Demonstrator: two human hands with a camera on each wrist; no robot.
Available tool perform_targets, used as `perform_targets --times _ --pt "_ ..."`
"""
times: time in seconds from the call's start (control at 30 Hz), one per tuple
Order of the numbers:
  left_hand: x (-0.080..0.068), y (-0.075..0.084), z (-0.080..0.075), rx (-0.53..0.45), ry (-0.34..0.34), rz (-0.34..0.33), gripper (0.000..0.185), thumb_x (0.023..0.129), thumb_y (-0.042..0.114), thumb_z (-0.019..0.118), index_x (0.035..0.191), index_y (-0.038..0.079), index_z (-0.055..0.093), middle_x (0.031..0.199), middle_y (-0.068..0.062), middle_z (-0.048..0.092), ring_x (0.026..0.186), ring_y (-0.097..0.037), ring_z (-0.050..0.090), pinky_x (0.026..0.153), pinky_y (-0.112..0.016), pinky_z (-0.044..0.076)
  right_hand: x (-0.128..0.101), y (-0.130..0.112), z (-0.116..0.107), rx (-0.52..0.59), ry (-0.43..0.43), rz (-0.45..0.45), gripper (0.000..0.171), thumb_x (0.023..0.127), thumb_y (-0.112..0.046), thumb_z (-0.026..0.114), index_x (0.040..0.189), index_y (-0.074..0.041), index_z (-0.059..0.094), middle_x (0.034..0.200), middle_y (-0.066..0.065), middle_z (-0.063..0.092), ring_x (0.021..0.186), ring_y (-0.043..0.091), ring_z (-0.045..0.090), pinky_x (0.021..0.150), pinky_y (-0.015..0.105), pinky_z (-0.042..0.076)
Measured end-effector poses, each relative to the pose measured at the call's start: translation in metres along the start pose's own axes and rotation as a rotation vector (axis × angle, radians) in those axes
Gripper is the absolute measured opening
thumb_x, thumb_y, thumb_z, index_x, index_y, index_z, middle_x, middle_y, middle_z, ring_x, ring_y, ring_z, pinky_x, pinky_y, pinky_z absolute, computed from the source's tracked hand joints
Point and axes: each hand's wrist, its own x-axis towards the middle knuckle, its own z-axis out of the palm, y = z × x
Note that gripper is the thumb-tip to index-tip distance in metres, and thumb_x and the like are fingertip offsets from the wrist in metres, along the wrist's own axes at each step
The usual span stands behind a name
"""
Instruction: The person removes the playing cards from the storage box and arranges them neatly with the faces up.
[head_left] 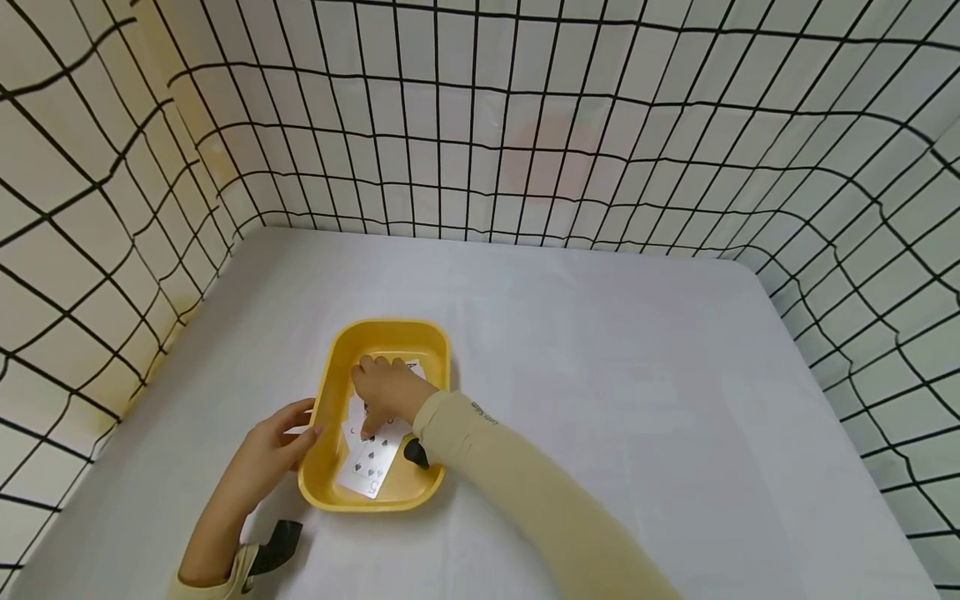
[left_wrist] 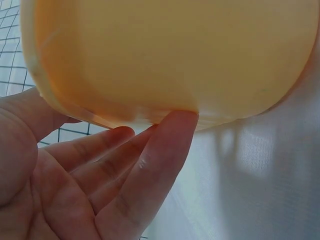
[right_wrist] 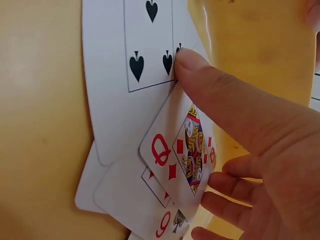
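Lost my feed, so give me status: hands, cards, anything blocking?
Left hand open, fingers against yellow tray outer wall. Right hand inside tray, thumb pressing on playing cards. Cards fanned, face up. Nothing blocking.

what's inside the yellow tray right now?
Playing cards lie overlapped on the yellow tray's floor: a spade card and a queen of diamonds, which the right hand touches. Cards beneath are mostly covered. The left hand touches the tray's outer wall.

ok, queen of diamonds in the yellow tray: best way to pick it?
Probably by the free corner of the queen of diamonds, coming from above with the right hand. It lies flat on other cards in the yellow tray, so slide a fingertip under first.
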Motion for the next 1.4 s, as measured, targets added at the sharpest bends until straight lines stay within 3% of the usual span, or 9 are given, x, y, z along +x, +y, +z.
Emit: perform_targets --times 0.2,0.33,0.53,0.8,0.93,1.07,1.27,1.4 --pt "-0.001 0.0 0.0 0.006 0.004 -0.004 0.05 0.09 0.023 0.055 0.132 0.002 0.039 0.119 -0.026 0.049 0.093 -0.034 0.058 0.063 -0.031 0.053 0.001 -0.001 0.001 0.033 0.021 -0.01 0.081 0.063 -0.055 0.073 0.126 -0.011 0.045 0.109 -0.001 0.04 0.092 0.012 0.037 0.083 0.026 0.035" --pt "-0.001 0.001 0.0 0.013 0.012 0.01 0.049 0.09 0.023 0.055 0.132 0.002 0.04 0.118 -0.026 0.049 0.093 -0.035 0.058 0.063 -0.031 0.053 -0.001 0.003 -0.005 0.092 0.046 -0.017 0.071 0.063 -0.055 0.073 0.115 -0.013 0.05 0.103 -0.001 0.038 0.091 0.012 0.037 0.086 0.026 0.035" --pt "-0.002 0.003 0.002 -0.003 0.014 0.014 0.049 0.091 0.023 0.055 0.131 0.001 0.039 0.118 -0.027 0.049 0.093 -0.035 0.059 0.063 -0.031 0.053 -0.021 0.019 -0.032 0.251 0.089 -0.049 0.079 0.066 -0.049 0.074 0.125 -0.008 0.042 0.119 0.003 0.035 0.092 0.011 0.044 0.081 0.019 0.039" --pt "-0.001 0.005 0.002 0.029 0.011 -0.027 0.052 0.09 0.024 0.054 0.133 0.001 0.037 0.12 -0.026 0.047 0.093 -0.033 0.058 0.065 -0.031 0.053 -0.072 0.08 -0.056 0.253 0.296 -0.025 0.096 0.065 -0.05 0.074 0.136 -0.002 0.032 0.132 0.013 0.032 0.11 0.021 0.037 0.095 0.03 0.032" --pt "-0.001 0.005 0.003 0.026 0.01 -0.032 0.052 0.09 0.026 0.054 0.133 0.0 0.037 0.12 -0.027 0.047 0.093 -0.034 0.058 0.066 -0.031 0.053 -0.094 0.115 -0.046 0.329 0.334 0.052 0.095 0.065 -0.044 0.076 0.137 -0.003 0.031 0.131 0.013 0.031 0.11 0.022 0.036 0.094 0.033 0.033" --pt "-0.002 0.005 0.003 0.022 0.013 -0.042 0.053 0.09 0.026 0.055 0.133 0.001 0.037 0.12 -0.027 0.047 0.093 -0.033 0.058 0.065 -0.031 0.053 -0.103 0.136 -0.023 0.37 0.276 0.123 0.096 0.066 -0.041 0.077 0.139 -0.003 0.028 0.134 0.014 0.029 0.113 0.025 0.035 0.096 0.036 0.032" --pt "-0.002 0.005 0.002 0.023 0.014 -0.053 0.054 0.09 0.028 0.055 0.134 0.002 0.036 0.12 -0.026 0.047 0.093 -0.034 0.058 0.065 -0.031 0.053 -0.092 0.144 0.023 0.363 0.144 0.129 0.095 0.067 -0.042 0.077 0.14 -0.006 0.028 0.134 0.011 0.031 0.114 0.026 0.036 0.094 0.039 0.033" --pt "-0.001 0.005 0.003 0.022 0.015 -0.05 0.054 0.09 0.027 0.055 0.133 0.001 0.037 0.12 -0.026 0.047 0.093 -0.034 0.058 0.065 -0.03 0.053 -0.086 0.142 0.043 0.386 0.109 0.101 0.095 0.066 -0.045 0.076 0.14 -0.008 0.029 0.133 0.01 0.032 0.114 0.025 0.037 0.095 0.038 0.033"
